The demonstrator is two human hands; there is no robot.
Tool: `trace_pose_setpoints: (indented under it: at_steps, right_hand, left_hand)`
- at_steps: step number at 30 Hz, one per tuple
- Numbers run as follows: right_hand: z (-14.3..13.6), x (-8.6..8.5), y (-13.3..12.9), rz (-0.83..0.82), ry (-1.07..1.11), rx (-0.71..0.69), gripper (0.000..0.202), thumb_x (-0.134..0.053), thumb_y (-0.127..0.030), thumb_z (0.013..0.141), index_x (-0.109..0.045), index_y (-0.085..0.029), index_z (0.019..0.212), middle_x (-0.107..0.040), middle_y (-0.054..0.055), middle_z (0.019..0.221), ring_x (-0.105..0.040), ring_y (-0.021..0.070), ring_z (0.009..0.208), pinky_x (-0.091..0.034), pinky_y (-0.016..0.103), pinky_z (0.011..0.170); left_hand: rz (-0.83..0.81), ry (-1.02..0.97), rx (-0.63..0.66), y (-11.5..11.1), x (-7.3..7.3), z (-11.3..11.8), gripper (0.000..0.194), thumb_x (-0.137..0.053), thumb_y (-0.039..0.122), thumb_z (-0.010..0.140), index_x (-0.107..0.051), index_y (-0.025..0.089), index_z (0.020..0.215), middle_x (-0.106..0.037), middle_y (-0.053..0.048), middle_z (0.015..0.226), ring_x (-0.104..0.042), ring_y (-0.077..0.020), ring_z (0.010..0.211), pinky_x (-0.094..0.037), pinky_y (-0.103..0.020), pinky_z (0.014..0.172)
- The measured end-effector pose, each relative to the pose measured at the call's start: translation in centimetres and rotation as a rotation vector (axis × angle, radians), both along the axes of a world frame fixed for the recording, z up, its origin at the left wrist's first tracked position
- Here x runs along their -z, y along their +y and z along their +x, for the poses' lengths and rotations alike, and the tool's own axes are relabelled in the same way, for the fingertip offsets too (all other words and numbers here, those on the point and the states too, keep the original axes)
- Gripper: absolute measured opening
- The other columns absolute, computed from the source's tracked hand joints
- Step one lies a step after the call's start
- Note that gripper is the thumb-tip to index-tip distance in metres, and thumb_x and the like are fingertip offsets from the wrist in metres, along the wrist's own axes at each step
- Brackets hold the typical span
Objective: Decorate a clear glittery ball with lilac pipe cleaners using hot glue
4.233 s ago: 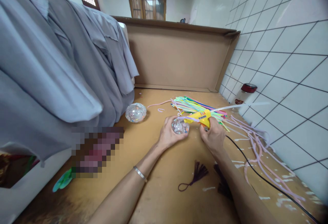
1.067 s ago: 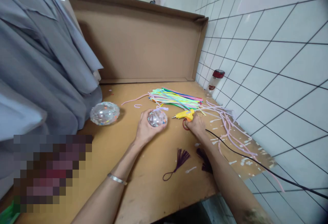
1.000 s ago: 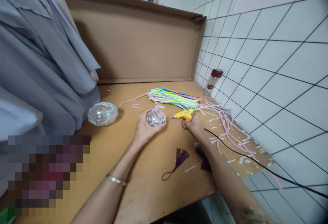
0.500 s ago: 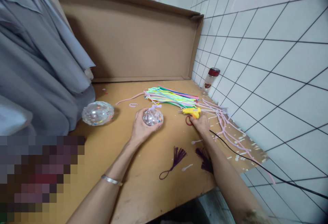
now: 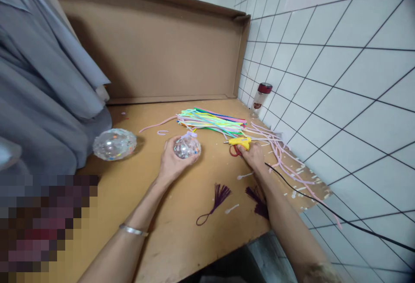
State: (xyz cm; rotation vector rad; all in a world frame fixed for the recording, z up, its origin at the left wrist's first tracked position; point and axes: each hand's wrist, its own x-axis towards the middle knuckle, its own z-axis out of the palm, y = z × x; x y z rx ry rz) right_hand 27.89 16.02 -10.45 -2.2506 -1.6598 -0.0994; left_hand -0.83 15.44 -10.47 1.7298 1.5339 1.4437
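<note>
My left hand (image 5: pixel 169 165) is wrapped round a clear ball (image 5: pixel 187 148) with small coloured specks. A lilac pipe-cleaner piece (image 5: pixel 189 135) sits on the ball's top. My right hand (image 5: pixel 255 157) grips a yellow hot glue gun (image 5: pixel 240 143) just above the table, its nozzle pointing left towards the ball, with a gap between. Under the gun shows the red handle of what look like scissors (image 5: pixel 234 150); the rest is hidden. Nearer to me lies a dark purple tassel (image 5: pixel 220 196). A second tassel (image 5: pixel 257 201) is partly covered by my right forearm.
Beyond my hands lies a bundle of coloured pipe cleaners (image 5: pixel 212 121), with loose pink ones (image 5: pixel 279 149) to the right. Another clear ball (image 5: pixel 115 144) rests at left, beside a person in grey (image 5: pixel 48 80). A red-lidded jar (image 5: pixel 260 99) stands by the tiled wall. A black cord (image 5: pixel 311 198) trails right.
The view has turned slightly to the right, so everything appears a little further left. Both hands keep their hold, the left on the ball and the right on the glue gun.
</note>
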Motion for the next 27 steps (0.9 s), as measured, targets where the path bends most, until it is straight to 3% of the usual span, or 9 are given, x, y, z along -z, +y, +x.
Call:
trace_pose_setpoints:
  at_steps: [4, 7, 11, 17, 22, 27]
  right_hand:
    - [-0.2, -0.5, -0.5, 0.076, -0.066, 0.024, 0.039, -0.048, -0.042, 0.093, -0.068, -0.010, 0.102, -0.064, 0.019, 0.105, -0.057, 0.0289, 0.099, -0.036, 0.035, 0.080]
    - [-0.6, -1.1, -1.0, 0.120, -0.095, -0.114, 0.026, -0.045, -0.026, 0.094, -0.069, -0.016, 0.097, -0.065, 0.012, 0.102, -0.056, 0.0253, 0.098, -0.032, 0.033, 0.078]
    - [-1.2, -1.4, -1.3, -0.001, -0.159, -0.342, 0.024, -0.046, -0.021, 0.093, -0.069, -0.019, 0.086, -0.066, 0.009, 0.096, -0.056, 0.0210, 0.090, -0.029, 0.031, 0.072]
    - [-1.8, -1.4, -1.4, -0.085, -0.231, -0.409, 0.026, -0.046, -0.017, 0.092, -0.071, -0.019, 0.086, -0.067, 0.007, 0.095, -0.056, 0.0190, 0.083, -0.028, 0.031, 0.068]
    - [-4.5, -2.2, -0.8, 0.091, -0.368, -0.502, 0.027, -0.045, -0.017, 0.095, -0.072, -0.019, 0.094, -0.066, 0.010, 0.097, -0.054, 0.0234, 0.093, -0.032, 0.035, 0.076]
    - [-7.0, -1.8, 1.3, 0.157, -0.601, -0.590, 0.027, -0.046, -0.012, 0.092, -0.073, -0.016, 0.092, -0.063, 0.015, 0.119, -0.049, 0.0304, 0.113, -0.034, 0.049, 0.095]
  left_hand:
    - [0.001, -0.019, 0.004, 0.1, 0.1, 0.0, 0.076, -0.082, 0.039, 0.053, -0.049, 0.021, 0.120, -0.058, -0.010, 0.122, -0.060, -0.0298, 0.111, -0.048, -0.050, 0.098]
    - [-0.004, -0.043, 0.013, 0.1, 0.1, 0.0, 0.075, -0.082, 0.037, 0.053, -0.050, 0.021, 0.119, -0.058, -0.009, 0.122, -0.060, -0.0295, 0.110, -0.048, -0.050, 0.097]
    - [-0.005, -0.031, -0.014, 0.0, -0.1, 0.2, 0.075, -0.083, 0.037, 0.053, -0.050, 0.021, 0.119, -0.058, -0.009, 0.121, -0.059, -0.0294, 0.112, -0.047, -0.050, 0.099]
    - [-0.011, -0.008, -0.016, 0.0, -0.2, 0.2, 0.076, -0.082, 0.039, 0.053, -0.050, 0.020, 0.119, -0.060, -0.009, 0.119, -0.062, -0.0271, 0.107, -0.050, -0.045, 0.095]
    - [0.016, -0.013, -0.014, 0.0, 0.0, 0.2, 0.075, -0.082, 0.039, 0.053, -0.050, 0.022, 0.119, -0.060, -0.009, 0.119, -0.061, -0.0278, 0.110, -0.049, -0.045, 0.097]
    - [0.024, 0.020, -0.021, -0.3, -0.3, 0.3, 0.072, -0.081, 0.038, 0.056, -0.051, 0.020, 0.118, -0.059, -0.010, 0.121, -0.059, -0.0285, 0.112, -0.048, -0.044, 0.097]
